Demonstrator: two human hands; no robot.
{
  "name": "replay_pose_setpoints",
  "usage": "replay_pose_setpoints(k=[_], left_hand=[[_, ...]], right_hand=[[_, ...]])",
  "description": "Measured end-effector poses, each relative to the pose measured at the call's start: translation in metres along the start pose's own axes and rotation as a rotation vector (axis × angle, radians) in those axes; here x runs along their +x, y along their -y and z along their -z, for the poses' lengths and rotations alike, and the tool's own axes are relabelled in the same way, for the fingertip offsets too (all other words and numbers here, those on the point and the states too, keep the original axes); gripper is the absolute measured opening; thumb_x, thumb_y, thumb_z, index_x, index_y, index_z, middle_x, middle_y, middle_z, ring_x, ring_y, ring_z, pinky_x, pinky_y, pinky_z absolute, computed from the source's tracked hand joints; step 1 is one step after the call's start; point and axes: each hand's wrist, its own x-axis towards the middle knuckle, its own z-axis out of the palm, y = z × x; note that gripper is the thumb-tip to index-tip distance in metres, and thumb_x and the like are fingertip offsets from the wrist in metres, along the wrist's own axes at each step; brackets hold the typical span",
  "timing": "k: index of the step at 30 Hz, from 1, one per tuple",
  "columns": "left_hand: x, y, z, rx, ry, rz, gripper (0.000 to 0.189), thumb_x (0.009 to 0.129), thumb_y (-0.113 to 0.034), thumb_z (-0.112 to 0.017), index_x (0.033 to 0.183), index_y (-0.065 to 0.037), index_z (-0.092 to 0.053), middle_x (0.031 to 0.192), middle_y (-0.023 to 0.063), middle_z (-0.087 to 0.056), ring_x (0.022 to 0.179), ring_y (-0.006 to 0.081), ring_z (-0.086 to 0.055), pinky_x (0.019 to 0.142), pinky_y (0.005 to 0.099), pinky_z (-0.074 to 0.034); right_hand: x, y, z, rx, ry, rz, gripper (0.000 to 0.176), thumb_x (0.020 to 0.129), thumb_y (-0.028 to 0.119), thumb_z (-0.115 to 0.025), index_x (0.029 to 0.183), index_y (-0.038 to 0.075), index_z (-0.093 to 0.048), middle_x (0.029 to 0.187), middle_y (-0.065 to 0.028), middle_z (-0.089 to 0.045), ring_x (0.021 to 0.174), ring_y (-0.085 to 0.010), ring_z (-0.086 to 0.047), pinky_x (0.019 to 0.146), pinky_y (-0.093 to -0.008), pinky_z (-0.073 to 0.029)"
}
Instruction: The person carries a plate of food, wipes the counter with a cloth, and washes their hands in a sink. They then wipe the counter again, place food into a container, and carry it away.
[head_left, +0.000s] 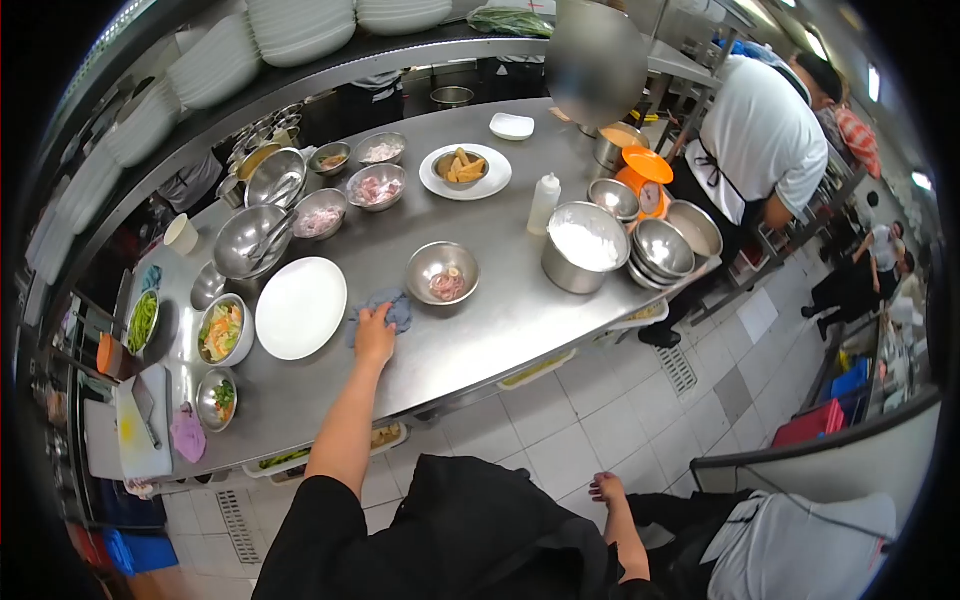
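Note:
My left hand (375,338) grips a blue-grey cloth (396,310) on the steel counter (470,340). Left of the cloth lies a large white oval plate (300,308). To its right stands a steel bowl (443,273) with sliced pinkish pieces in the bottom. My right hand (606,488) hangs low over the floor, away from the counter, its fingers loosely bent and apart with nothing visible in them.
Bowls of raw meat (376,187) stand behind the plate. At right are a pot of white powder (585,248), a squeeze bottle (544,203) and stacked bowls (663,250). A cutting board (144,425) with a knife lies left. People stand at right.

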Motion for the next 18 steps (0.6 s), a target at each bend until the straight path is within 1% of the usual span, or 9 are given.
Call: replay_pose_setpoints(k=[4,7,9,10,12,14,15,17,18], left_hand=[[0.031,0.005,-0.012,-0.029,-0.088,0.058,0.044,0.082,-0.016,-0.064,0.124,-0.019,-0.053,0.117,0.0139,-0.047,0.106,0.033,-0.053,0.09,0.0404,-0.045],[0.065,0.01,-0.021,0.007,-0.168,0.061,0.044,0.082,-0.015,-0.063,0.124,-0.018,-0.052,0.117,0.0163,-0.048,0.103,0.0346,-0.054,0.088,0.0413,-0.046],[0.093,0.012,-0.025,0.037,-0.208,0.068,0.045,0.083,-0.015,-0.062,0.126,-0.017,-0.05,0.118,0.0189,-0.047,0.104,0.0365,-0.054,0.087,0.0422,-0.047],[0.108,0.014,-0.027,0.03,-0.196,0.076,0.045,0.083,-0.015,-0.062,0.126,-0.017,-0.05,0.118,0.0189,-0.047,0.104,0.0365,-0.054,0.087,0.0422,-0.047],[0.14,0.019,-0.033,0.033,-0.281,0.105,0.046,0.083,-0.016,-0.062,0.127,-0.017,-0.049,0.119,0.0193,-0.046,0.104,0.038,-0.054,0.087,0.043,-0.046],[0.168,0.022,-0.035,0.04,-0.28,0.135,0.046,0.083,-0.016,-0.062,0.127,-0.017,-0.049,0.12,0.0199,-0.046,0.104,0.0386,-0.054,0.087,0.0435,-0.046],[0.183,0.023,-0.035,0.057,-0.294,0.157,0.046,0.083,-0.016,-0.062,0.127,-0.018,-0.049,0.12,0.0206,-0.045,0.104,0.0393,-0.054,0.087,0.044,-0.046],[0.215,0.029,-0.036,0.081,-0.263,0.211,0.047,0.083,-0.017,-0.061,0.129,-0.018,-0.048,0.122,0.0219,-0.044,0.105,0.0401,-0.054,0.088,0.0446,-0.046],[0.228,0.032,-0.036,0.098,-0.268,0.199,0.048,0.084,-0.017,-0.06,0.13,-0.019,-0.047,0.122,0.0224,-0.043,0.106,0.0402,-0.054,0.089,0.0446,-0.046]], right_hand=[[0.037,0.069,0.045,-0.022,-0.073,0.07,0.022,0.088,0.024,-0.053,0.105,0.01,-0.053,0.089,-0.0119,-0.063,0.07,-0.0253,-0.064,0.058,-0.0416,-0.053],[0.051,0.091,0.046,0.0,-0.072,0.065,0.022,0.088,0.024,-0.053,0.104,0.01,-0.053,0.088,-0.0119,-0.063,0.068,-0.0248,-0.064,0.057,-0.041,-0.053],[0.054,0.094,0.039,0.004,-0.065,0.041,0.021,0.088,0.023,-0.053,0.104,0.01,-0.053,0.088,-0.012,-0.064,0.068,-0.0246,-0.064,0.056,-0.0407,-0.053],[0.053,0.093,0.031,-0.019,-0.026,-0.007,0.022,0.088,0.023,-0.054,0.105,0.01,-0.054,0.088,-0.0111,-0.064,0.067,-0.0239,-0.064,0.055,-0.0393,-0.053],[0.049,0.093,0.023,-0.102,0.08,-0.066,0.025,0.087,0.024,-0.055,0.107,0.009,-0.054,0.089,-0.0103,-0.065,0.069,-0.0226,-0.065,0.055,-0.037,-0.053],[0.012,0.125,0.015,-0.401,0.117,-0.035,0.024,0.088,0.023,-0.055,0.106,0.008,-0.055,0.089,-0.0104,-0.065,0.069,-0.0216,-0.065,0.054,-0.0363,-0.053],[0.022,0.118,0.02,-0.397,0.116,-0.054,0.024,0.088,0.023,-0.055,0.106,0.008,-0.055,0.089,-0.0104,-0.065,0.069,-0.0216,-0.065,0.054,-0.0363,-0.053],[0.048,0.088,0.036,-0.461,0.173,0.136,0.022,0.088,0.023,-0.054,0.104,0.008,-0.057,0.087,-0.0093,-0.065,0.066,-0.0203,-0.065,0.053,-0.0354,-0.053],[0.042,0.092,0.037,-0.466,0.174,0.106,0.022,0.088,0.023,-0.054,0.104,0.008,-0.057,0.087,-0.0093,-0.065,0.066,-0.0203,-0.065,0.053,-0.0354,-0.053]])
